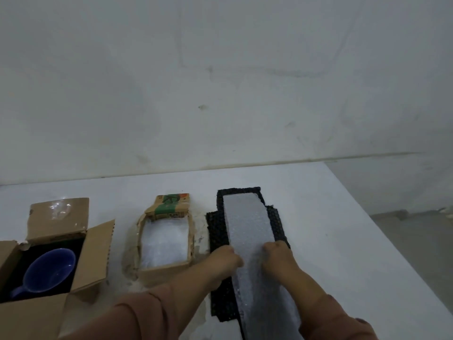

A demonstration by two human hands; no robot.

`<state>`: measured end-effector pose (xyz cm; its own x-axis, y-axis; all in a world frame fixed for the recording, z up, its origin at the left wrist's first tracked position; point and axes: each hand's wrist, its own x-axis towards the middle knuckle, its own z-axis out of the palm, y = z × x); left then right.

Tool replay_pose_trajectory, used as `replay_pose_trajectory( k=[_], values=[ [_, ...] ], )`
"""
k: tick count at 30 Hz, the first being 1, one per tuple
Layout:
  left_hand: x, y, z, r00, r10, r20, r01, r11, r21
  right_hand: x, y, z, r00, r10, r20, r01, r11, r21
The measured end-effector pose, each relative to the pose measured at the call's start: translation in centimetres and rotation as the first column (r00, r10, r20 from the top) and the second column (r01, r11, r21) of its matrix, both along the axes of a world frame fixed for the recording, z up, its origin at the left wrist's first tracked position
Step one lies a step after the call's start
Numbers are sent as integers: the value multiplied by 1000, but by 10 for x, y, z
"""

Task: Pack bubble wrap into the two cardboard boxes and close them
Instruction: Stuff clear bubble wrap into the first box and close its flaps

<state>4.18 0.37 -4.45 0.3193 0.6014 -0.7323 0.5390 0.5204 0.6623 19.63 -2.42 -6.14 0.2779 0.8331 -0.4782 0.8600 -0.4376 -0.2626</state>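
Two boxes sit open near the surface's (318, 217) front-left: the large box (93, 253) holds a blue mug (52, 271), fragile I judge; the small box (164, 263) already holds white wrap. Right of them, my left hand (226, 260) and right hand (275, 257) pinch the white bubble wrap strip (247, 224), each grip clamped on its side edges over black wrap (219, 298). It's light, floppy; I'd hold edges.
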Motion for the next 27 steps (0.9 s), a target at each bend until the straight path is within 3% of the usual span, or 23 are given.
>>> replay_pose_trajectory(
  k=[3, 9, 13, 15, 17, 19, 20, 21, 23, 27],
  values=[
    [10, 6, -13, 973, 228, 19, -227, 972, -56, -1, -7, -4, 998, 21, -53, -19, 999, 40],
    [20, -5, -14, 966, 247, 74, -235, 961, -142, 4, -11, -9, 998, 23, -52, -19, 996, 85],
    [18, -8, -10, 984, 142, 110, -146, 989, 24, 8, -4, 1, 995, -46, -92, 49, 998, 38],
    [14, -3, -2, 970, 146, 196, -170, 979, 113, 13, 0, 13, 966, -146, -211, 167, 982, 88],
    [6, 4, 13, 944, 150, 294, -207, 963, 173, 19, 3, 29, 810, -229, -540, 351, 927, 134],
    [-5, 11, 30, 924, 146, 354, -237, 944, 228, 21, 7, 46, 474, -249, -845, 491, 871, 19],
    [-10, 14, 39, 919, 148, 366, -255, 930, 263, 20, 10, 53, 339, -219, -915, 518, 855, -12],
    [-16, 17, 47, 912, 157, 379, -280, 912, 298, 19, 14, 59, 281, -177, -943, 531, 847, -1],
    [-27, 22, 65, 870, 188, 456, -357, 877, 321, 13, 20, 72, 318, -74, -945, 530, 840, 113],
    [-43, 31, 94, 685, 325, 653, -603, 755, 257, -7, 31, 100, 417, 110, -902, 479, 817, 321]
  ],
)
